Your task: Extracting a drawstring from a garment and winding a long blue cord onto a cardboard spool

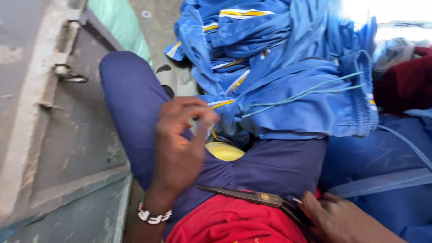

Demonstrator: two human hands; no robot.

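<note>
My left hand (181,142), with a white bead bracelet at the wrist, hovers over my dark blue trouser leg (134,105) and pinches the edge of a pile of bright blue garments (290,66) with yellow and white stripes. A thin blue drawstring (301,94) trails across the pile. My right hand (339,220) at the bottom right grips the handles of dark metal scissors (247,196), which lie shut across my lap with the blades pointing left. A red cloth (229,226) covers my lap below them.
A worn grey metal door (44,142) with a latch fills the left side. A yellow object (224,151) peeks out under the blue pile. Dark red cloth (411,81) and more blue fabric (385,168) lie at the right.
</note>
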